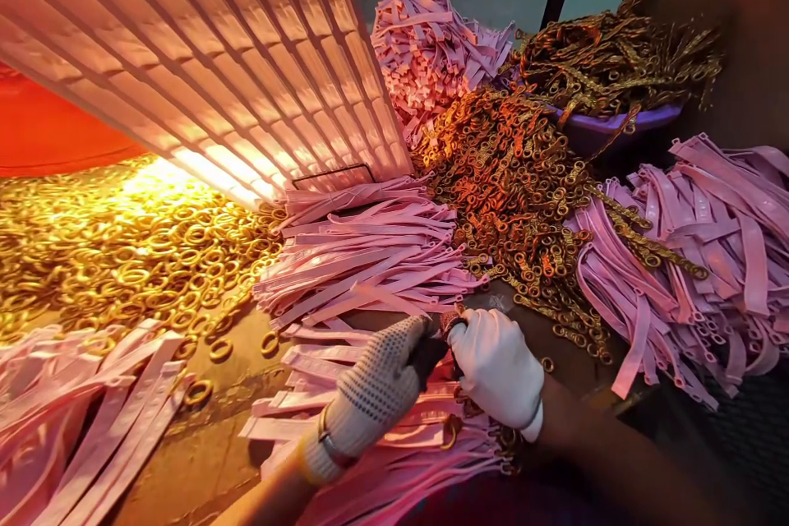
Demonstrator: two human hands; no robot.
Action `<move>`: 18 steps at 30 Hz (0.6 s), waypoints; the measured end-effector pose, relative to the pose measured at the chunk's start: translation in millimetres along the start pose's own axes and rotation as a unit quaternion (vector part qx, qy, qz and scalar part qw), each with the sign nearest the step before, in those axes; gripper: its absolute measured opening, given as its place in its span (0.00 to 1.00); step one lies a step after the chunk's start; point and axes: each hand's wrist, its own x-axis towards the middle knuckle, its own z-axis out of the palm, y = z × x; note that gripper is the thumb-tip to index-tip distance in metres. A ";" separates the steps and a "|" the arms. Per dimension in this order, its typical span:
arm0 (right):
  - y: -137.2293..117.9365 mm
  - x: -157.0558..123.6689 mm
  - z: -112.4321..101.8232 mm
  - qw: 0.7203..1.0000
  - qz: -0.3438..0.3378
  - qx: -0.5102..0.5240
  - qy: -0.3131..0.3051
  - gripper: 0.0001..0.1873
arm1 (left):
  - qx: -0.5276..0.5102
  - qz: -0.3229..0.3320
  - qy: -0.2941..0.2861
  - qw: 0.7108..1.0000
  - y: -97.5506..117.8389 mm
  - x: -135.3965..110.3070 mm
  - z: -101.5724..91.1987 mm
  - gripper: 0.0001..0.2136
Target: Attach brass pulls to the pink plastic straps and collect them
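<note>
My left hand (379,386) wears a dotted knit glove and is closed. My right hand (496,366) wears a white glove and is closed too. The two fists meet over a small dark tool or part (449,327) held between them; I cannot make out what it is. Both hands rest above a heap of pink straps (370,263) that spreads across the brown table (203,444). A few gold rings (198,392) lie loose to the left of my left hand.
A big pile of gold rings (123,255) fills the left. Gold chains (518,189) lie heaped at centre right, more in a purple basin (616,125). More pink straps lie at the right (708,238), back (431,49) and lower left (80,411). A slatted panel (203,49) leans overhead.
</note>
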 end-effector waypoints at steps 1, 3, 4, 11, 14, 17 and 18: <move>-0.2 -1.4 2.2 1.000 0.002 -0.001 -0.006 0.08 | 0.031 0.022 0.000 0.999 -2.6 0.7 2.7 0.11; 0.5 -2.4 2.9 0.998 0.018 0.020 -0.050 0.07 | 0.047 0.024 -0.031 0.998 -8.4 1.6 5.4 0.11; 1.8 -2.0 1.3 0.996 0.029 0.034 -0.083 0.07 | 0.047 0.015 -0.047 0.998 -10.9 1.9 5.2 0.12; 22.7 8.0 -9.9 0.942 -0.047 0.162 -0.292 0.15 | 0.045 -0.026 -0.049 0.997 -17.0 0.7 -3.2 0.14; 25.4 4.6 -0.7 0.939 -0.094 0.160 -0.288 0.12 | 0.037 -0.013 -0.053 0.998 -23.1 -1.8 0.6 0.12; 23.0 -2.5 10.5 0.949 -0.171 0.139 -0.226 0.10 | 0.053 -0.002 -0.042 0.998 -28.1 -2.3 5.9 0.10; 21.9 -4.5 13.3 0.952 -0.189 0.130 -0.204 0.09 | 0.060 -0.004 -0.040 0.997 -27.8 -1.8 6.2 0.10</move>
